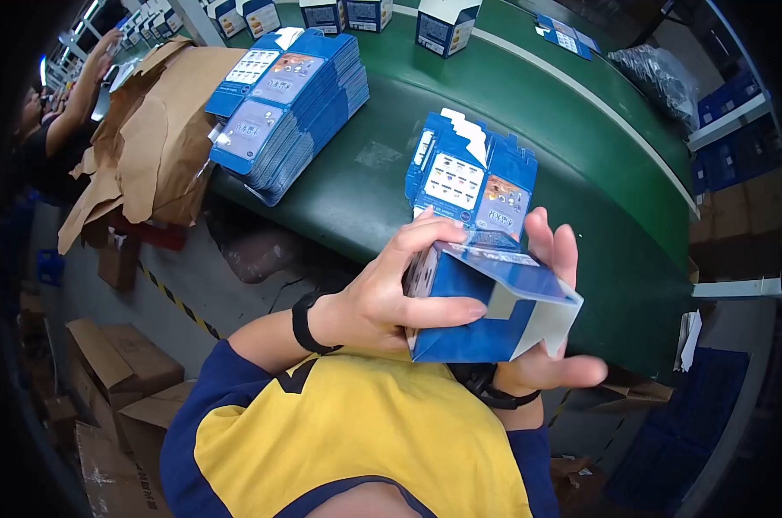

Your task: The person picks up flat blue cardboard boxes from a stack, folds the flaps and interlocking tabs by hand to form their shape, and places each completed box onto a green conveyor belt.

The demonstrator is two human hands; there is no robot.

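A blue carton (pixel 469 332) is tilted in front of my chest, folded into shape, with white inner flaps standing out at its right end. My left hand (pixel 391 281) is closed on its left part, thumb across the near blue side and fingers over the far top edge. Around the carton's right end, partly hidden behind it, my right hand (pixel 564 259) has its fingers and thumb stretched apart. Whether its palm touches the carton is hidden. Just beyond lie flat, unfolded blue cartons (pixel 456 177) on the green work surface (pixel 378 155).
A tall stack of flat cartons (pixel 309 104) stands at the back left beside torn brown paper (pixel 175 121). Folded cartons (pixel 447 26) line the green conveyor at the far side. A clear plastic bag (pixel 659 78) lies far right. Another person's arm (pixel 80 95) is at far left.
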